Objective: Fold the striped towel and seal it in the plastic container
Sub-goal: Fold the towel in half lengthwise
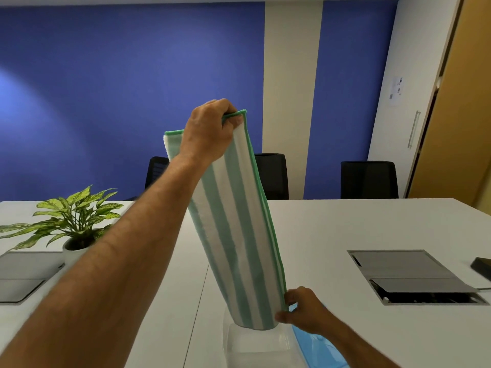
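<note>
The green-and-white striped towel (236,235) hangs folded lengthwise above the table, its stripes running top to bottom. My left hand (210,131) is raised high and grips the towel's top edge. My right hand (303,310) pinches the lower right edge near the bottom fold. Directly under the towel's bottom end sits the clear plastic container (255,343), open on the white table. A light blue lid (321,346) lies just right of the container, partly hidden under my right forearm.
A potted leafy plant (71,219) stands at the left. Grey recessed cable panels sit at the left (24,277) and right (414,277) of the table. A dark flat object (482,266) lies at the right edge. Black chairs (369,179) line the far side.
</note>
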Demonstrator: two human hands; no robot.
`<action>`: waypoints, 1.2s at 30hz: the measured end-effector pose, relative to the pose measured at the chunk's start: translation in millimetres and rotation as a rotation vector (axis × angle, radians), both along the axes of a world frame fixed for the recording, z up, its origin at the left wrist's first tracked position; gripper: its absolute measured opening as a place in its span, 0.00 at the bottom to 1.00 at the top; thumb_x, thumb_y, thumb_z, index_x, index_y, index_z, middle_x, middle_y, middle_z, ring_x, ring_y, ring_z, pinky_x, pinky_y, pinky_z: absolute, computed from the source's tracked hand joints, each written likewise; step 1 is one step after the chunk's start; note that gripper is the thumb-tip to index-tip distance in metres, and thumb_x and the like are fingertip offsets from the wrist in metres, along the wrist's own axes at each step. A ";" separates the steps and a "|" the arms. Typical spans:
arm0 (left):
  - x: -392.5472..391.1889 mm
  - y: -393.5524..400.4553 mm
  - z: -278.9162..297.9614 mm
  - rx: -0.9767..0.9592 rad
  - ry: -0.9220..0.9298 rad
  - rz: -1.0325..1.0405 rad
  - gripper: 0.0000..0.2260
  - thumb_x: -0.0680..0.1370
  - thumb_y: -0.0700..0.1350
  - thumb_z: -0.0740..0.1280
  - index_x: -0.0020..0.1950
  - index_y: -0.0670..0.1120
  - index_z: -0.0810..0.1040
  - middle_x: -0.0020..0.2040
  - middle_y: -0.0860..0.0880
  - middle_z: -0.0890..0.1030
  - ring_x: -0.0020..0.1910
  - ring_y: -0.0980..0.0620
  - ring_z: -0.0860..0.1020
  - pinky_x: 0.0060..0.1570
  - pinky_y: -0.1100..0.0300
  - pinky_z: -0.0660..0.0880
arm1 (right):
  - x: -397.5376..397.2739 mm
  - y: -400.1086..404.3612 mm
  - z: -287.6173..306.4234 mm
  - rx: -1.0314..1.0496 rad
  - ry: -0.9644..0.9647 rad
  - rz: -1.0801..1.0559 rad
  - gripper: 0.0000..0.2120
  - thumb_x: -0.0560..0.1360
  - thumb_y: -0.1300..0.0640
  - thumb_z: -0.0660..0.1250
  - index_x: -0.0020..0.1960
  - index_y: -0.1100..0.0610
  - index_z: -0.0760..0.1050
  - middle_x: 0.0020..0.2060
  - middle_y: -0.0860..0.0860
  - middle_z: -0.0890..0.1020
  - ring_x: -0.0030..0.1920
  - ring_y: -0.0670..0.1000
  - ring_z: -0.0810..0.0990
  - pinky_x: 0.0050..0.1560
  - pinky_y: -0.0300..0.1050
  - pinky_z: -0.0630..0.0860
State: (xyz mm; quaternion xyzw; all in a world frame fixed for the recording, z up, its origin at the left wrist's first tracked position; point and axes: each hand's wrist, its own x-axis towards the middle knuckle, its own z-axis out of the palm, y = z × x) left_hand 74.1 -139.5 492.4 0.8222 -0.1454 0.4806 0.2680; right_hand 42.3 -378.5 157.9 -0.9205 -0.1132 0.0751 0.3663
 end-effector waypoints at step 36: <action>5.1 120.8 -94.3 -0.412 0.285 0.075 0.10 0.77 0.54 0.69 0.46 0.48 0.80 0.43 0.48 0.81 0.42 0.48 0.77 0.42 0.53 0.72 | 18.7 -108.7 25.7 0.606 0.057 -0.361 0.12 0.64 0.76 0.71 0.31 0.61 0.76 0.30 0.59 0.79 0.35 0.57 0.81 0.39 0.49 0.82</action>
